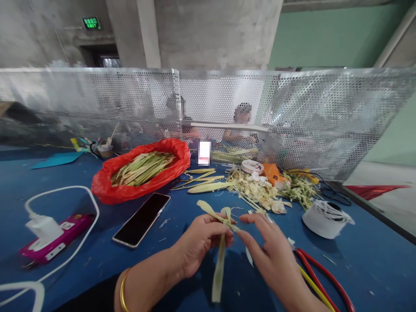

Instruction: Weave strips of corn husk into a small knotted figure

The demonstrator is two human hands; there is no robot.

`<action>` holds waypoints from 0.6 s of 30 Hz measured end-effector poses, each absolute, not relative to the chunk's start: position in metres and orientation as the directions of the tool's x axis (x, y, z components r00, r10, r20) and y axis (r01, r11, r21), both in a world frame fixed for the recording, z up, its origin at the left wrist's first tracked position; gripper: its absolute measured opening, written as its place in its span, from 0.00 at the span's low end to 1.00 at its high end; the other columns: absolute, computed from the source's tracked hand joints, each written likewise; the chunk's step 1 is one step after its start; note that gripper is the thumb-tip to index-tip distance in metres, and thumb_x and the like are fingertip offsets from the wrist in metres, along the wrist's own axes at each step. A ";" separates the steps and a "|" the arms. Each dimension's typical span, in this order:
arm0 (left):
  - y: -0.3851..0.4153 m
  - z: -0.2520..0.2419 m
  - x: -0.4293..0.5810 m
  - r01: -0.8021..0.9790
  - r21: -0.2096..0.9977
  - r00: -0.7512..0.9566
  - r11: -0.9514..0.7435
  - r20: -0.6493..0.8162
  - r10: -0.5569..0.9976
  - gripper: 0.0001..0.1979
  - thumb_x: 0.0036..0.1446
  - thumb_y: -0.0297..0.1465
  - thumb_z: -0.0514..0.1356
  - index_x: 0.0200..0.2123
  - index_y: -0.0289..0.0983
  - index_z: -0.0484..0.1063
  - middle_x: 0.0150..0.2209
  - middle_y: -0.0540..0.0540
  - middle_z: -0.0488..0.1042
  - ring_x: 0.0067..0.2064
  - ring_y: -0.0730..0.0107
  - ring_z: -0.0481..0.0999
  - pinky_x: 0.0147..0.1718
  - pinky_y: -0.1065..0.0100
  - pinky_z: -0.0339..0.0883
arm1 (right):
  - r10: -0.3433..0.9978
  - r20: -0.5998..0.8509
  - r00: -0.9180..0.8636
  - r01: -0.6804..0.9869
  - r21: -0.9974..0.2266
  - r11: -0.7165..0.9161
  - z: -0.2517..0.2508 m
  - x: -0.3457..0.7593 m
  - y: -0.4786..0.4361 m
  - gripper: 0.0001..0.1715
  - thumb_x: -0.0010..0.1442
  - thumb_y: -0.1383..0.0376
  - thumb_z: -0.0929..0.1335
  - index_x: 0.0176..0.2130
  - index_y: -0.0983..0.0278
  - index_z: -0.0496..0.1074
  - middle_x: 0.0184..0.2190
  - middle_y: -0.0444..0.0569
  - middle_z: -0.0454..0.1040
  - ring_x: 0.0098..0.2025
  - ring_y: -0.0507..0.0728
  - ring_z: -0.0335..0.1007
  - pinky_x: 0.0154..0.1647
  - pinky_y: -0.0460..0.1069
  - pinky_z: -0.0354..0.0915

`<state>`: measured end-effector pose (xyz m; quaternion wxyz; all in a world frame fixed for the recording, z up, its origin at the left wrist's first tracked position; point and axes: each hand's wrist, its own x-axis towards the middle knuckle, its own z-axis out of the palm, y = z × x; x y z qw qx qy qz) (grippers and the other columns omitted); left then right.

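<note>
My left hand (199,242) is closed on a pale green leaf strip (219,268), which is folded near the top and hangs down over the blue table (357,260). My right hand (269,251) pinches the same strip at the fold, its other fingers spread. A gold bangle (122,292) sits on my left wrist. Just beyond the hands lie more loose leaf strips (208,186) and a heap of pale trimmings (260,190).
A red bag (107,188) of green strips stands at left centre, with a dark phone (142,219) in front. A pink power strip (55,238) with a white charger lies far left. A white tape roll (326,219) and red-handled scissors (321,277) lie right. People sit behind a perforated metal screen (292,108).
</note>
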<state>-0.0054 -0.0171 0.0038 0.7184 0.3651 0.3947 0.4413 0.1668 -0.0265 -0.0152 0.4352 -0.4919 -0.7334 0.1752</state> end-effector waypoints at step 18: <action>-0.013 -0.005 -0.005 -0.112 0.970 0.234 0.217 -0.187 0.954 0.13 0.43 0.35 0.67 0.28 0.33 0.71 0.18 0.55 0.64 0.17 0.80 0.61 0.17 0.74 0.60 | 0.947 0.043 -0.319 0.440 -0.878 0.189 -0.011 0.166 -0.032 0.19 0.60 0.54 0.63 0.23 0.62 0.63 0.20 0.42 0.65 0.26 0.52 0.61 0.28 0.46 0.55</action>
